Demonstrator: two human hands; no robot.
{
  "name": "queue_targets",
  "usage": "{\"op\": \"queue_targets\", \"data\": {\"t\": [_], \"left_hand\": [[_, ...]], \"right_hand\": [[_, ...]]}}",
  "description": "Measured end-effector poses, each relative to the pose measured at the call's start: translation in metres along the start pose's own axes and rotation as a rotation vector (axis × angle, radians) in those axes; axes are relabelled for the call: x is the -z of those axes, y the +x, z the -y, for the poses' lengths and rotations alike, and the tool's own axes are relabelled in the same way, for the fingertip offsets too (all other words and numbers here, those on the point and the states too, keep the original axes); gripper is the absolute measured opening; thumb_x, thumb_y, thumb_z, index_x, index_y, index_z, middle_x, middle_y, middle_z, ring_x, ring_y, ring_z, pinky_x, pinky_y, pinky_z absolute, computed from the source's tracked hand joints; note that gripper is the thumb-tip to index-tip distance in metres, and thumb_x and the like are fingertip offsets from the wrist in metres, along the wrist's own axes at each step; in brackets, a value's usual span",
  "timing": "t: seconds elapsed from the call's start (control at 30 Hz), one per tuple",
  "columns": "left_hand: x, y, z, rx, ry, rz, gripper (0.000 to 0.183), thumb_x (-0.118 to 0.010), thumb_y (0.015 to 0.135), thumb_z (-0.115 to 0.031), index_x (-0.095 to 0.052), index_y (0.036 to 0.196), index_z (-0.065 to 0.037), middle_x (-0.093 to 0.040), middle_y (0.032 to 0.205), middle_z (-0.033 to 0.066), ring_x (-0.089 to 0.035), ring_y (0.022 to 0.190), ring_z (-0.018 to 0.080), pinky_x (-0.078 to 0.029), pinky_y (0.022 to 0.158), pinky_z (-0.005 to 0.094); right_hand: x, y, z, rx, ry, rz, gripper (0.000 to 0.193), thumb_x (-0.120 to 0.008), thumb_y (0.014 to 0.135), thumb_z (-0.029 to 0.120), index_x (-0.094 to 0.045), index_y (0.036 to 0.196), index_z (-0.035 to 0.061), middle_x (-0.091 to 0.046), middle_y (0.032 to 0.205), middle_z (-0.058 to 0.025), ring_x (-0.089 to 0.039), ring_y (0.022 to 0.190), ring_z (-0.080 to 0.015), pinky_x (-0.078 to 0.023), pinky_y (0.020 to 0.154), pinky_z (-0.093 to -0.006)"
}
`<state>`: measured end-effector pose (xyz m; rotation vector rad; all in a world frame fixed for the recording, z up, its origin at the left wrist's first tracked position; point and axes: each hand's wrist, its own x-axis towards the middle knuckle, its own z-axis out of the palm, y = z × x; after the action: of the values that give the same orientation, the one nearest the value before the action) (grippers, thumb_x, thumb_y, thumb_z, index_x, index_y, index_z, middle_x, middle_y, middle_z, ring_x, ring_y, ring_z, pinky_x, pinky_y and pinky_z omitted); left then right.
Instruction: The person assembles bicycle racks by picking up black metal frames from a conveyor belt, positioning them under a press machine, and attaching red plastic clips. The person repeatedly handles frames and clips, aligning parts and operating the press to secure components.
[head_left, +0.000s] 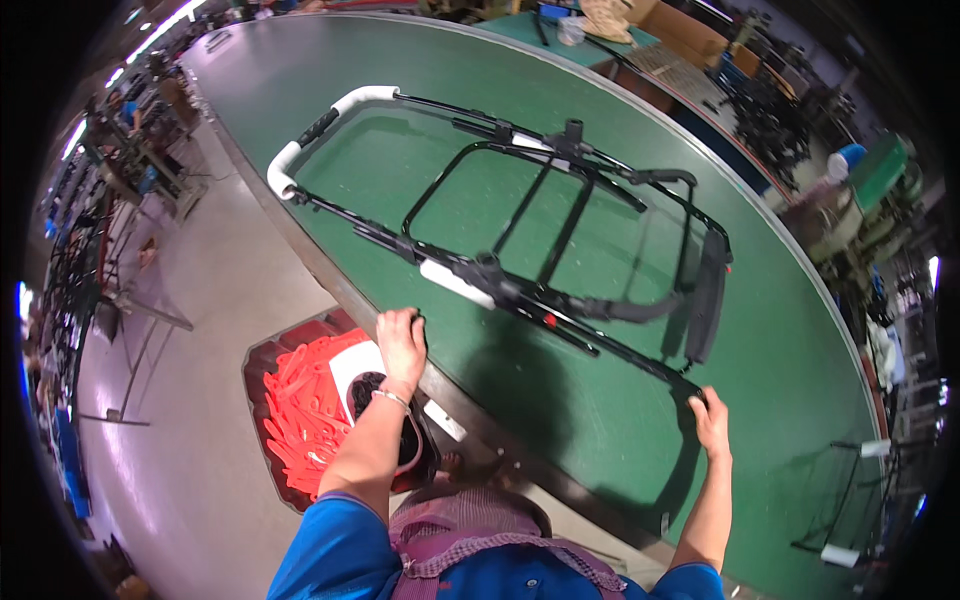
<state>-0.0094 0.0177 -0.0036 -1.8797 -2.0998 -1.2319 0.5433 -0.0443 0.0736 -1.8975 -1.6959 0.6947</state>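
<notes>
A black tubular stroller frame (pixel 560 262) lies across the green table, with white wraps on its handle bar at the far left and a dark padded bar at its right end. My right hand (pixel 710 422) grips the frame's near right corner, its fingers closed round the tube. At the table's near edge, my left hand (pixel 401 348) is closed, apart from the frame. A small dark bit shows at its fingertips, too small to name.
Below my left arm stands a dark crate (pixel 262 375) holding many red plastic parts (pixel 305 410), a white piece and some black pieces. The green table (pixel 790 400) stretches far left and right. Beyond it are a second table (pixel 520 35) and a green machine (pixel 880 172).
</notes>
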Motion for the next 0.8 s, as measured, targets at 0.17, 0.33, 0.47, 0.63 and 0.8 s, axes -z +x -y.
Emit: {"op": "queue_targets", "data": {"t": [0.17,0.33,0.47,0.63,0.8], "left_hand": [[0.026,-0.035,0.004,0.064,-0.118,-0.003,0.018,-0.066,0.082,-0.008,-0.062,0.099,-0.002,-0.060,0.093,0.0159,-0.056,0.092,0.0347,-0.045,0.084,0.0420],[0.088,-0.130,0.020,0.235,-0.204,0.064,0.017,-0.066,0.083,-0.004,-0.063,0.100,0.000,-0.063,0.094,0.0159,-0.061,0.090,0.0330,-0.049,0.083,0.0375],[0.087,-0.180,0.016,0.445,-0.344,0.270,0.019,-0.069,0.080,-0.004,-0.066,0.098,-0.003,-0.063,0.086,0.0123,-0.061,0.077,0.0247,-0.049,0.072,0.0334],[0.094,-0.189,-0.016,0.353,-0.554,0.305,0.022,-0.071,0.077,-0.003,-0.068,0.099,-0.003,-0.063,0.083,0.0105,-0.060,0.069,0.0205,-0.050,0.066,0.0302],[0.091,-0.196,-0.005,0.556,-0.773,0.356,0.023,-0.069,0.085,-0.005,-0.066,0.107,0.000,-0.063,0.078,0.0024,-0.056,0.062,0.0078,-0.045,0.055,0.0212]], "right_hand": [[0.050,-0.179,-0.081,-0.168,-0.289,-0.477,0.021,-0.065,0.088,0.012,-0.061,0.107,0.0020,-0.060,0.083,-0.0088,-0.055,0.074,-0.0182,-0.048,0.072,-0.0331],[-0.017,-0.210,0.064,-0.180,-0.180,-0.569,0.022,-0.065,0.087,0.009,-0.063,0.108,0.0004,-0.065,0.098,-0.0123,-0.063,0.089,-0.0229,-0.051,0.082,-0.0332],[-0.103,-0.151,0.188,0.476,-0.193,0.022,0.060,-0.075,0.080,0.018,-0.048,0.131,0.0005,-0.058,0.120,-0.0202,-0.056,0.111,-0.0381,-0.048,0.094,-0.0429],[-0.163,-0.064,0.227,0.531,-0.729,-0.152,0.054,-0.067,0.080,0.023,-0.053,0.121,-0.0091,-0.059,0.109,-0.0214,-0.056,0.106,-0.0324,-0.047,0.091,-0.0411],[-0.178,-0.043,0.205,0.449,-1.050,-0.027,0.014,-0.056,0.082,0.014,-0.064,0.088,0.0051,-0.063,0.085,-0.0098,-0.062,0.084,-0.0257,-0.054,0.070,-0.0391]]}}
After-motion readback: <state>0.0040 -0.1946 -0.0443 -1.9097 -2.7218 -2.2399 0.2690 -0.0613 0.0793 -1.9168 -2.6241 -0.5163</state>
